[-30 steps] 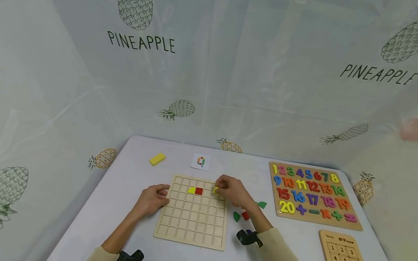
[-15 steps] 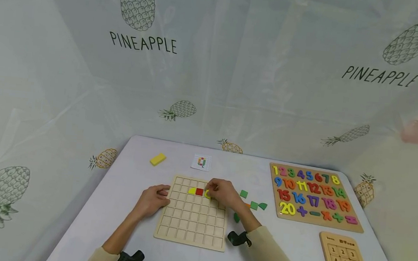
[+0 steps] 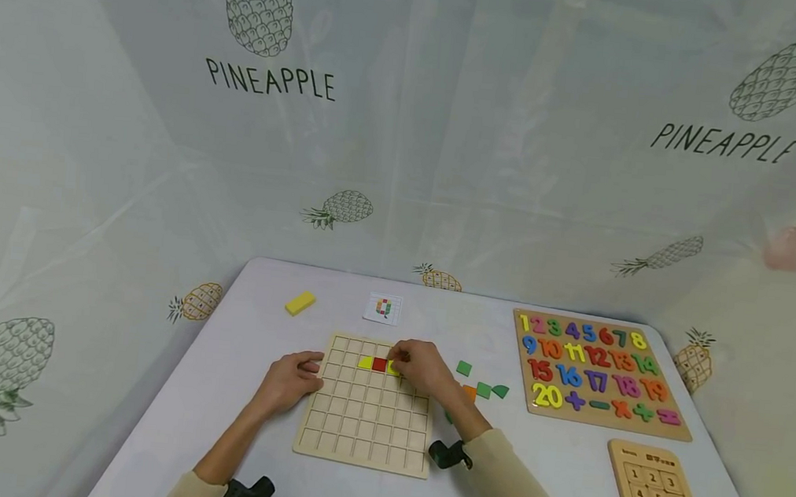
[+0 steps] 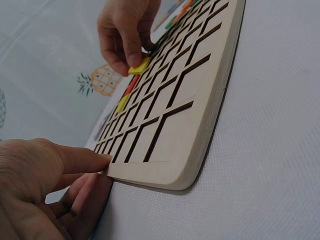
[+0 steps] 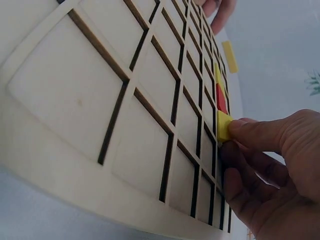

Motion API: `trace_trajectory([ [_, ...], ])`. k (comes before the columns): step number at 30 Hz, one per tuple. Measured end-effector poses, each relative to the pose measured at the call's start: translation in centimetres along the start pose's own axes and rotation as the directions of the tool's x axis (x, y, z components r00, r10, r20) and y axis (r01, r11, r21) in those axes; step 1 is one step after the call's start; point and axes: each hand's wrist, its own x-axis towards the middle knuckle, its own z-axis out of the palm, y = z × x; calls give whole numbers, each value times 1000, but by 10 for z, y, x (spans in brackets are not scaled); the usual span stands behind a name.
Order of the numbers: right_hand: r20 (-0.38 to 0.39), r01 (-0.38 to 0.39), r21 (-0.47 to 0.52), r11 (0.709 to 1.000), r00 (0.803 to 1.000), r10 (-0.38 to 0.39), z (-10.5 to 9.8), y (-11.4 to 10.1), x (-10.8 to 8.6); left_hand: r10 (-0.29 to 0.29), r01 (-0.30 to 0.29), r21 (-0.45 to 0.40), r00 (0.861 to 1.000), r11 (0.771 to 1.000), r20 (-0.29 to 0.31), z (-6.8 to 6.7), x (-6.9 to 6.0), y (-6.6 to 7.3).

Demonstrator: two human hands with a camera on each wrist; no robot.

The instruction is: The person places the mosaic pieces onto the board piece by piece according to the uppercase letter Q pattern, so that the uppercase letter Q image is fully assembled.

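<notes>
A wooden grid board (image 3: 362, 435) lies flat on the table. My left hand (image 3: 287, 381) rests at its left edge, the thumb touching the rim in the left wrist view. With thumb and fingers, my right hand (image 3: 423, 367) pinches a yellow tile (image 5: 223, 125) at a cell in the board's upper part, partly hidden by the fingers. Directly left of it a red tile (image 3: 379, 364) sits in its cell, and another yellow tile (image 3: 366, 362) lies beside that. The pinched tile looks slightly raised in the right wrist view.
Loose green tiles (image 3: 483, 390) and an orange tile (image 3: 469, 391) lie right of the board, partly behind the right forearm. Behind the board are a pattern card (image 3: 383, 309) and a yellow block (image 3: 300, 303). Farther right are a number board (image 3: 601, 369) and a wooden number puzzle (image 3: 657, 496).
My right hand has moved left over the board with the yellow tile, up to the red tile, then nearly stopped. Loose tiles behind the forearm came into view. The left hand stayed put.
</notes>
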Motion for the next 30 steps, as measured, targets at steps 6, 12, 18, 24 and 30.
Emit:
trace_trajectory([
  [6, -2, 7, -16, 1000, 1000, -7, 1, 0, 0, -9, 9, -1, 1000, 1000, -4, 0, 0, 0],
  [12, 0, -6, -23, 1000, 1000, 6, 3, 0, 0, -12, 12, -4, 1000, 1000, -7, 0, 0, -1],
  [18, 8, -16, -33, 999, 1000, 16, 4, 0, 0, -10, 10, 4, 1000, 1000, -10, 0, 0, -1],
  [24, 8, -38, -54, 998, 999, 38, 3, -4, -1, -10, 10, 6, 1000, 1000, -7, 0, 0, 1],
  [30, 1, -33, -66, 997, 999, 33, 3, -7, -2, -25, 25, -12, 1000, 1000, -5, 1, 1, 2],
])
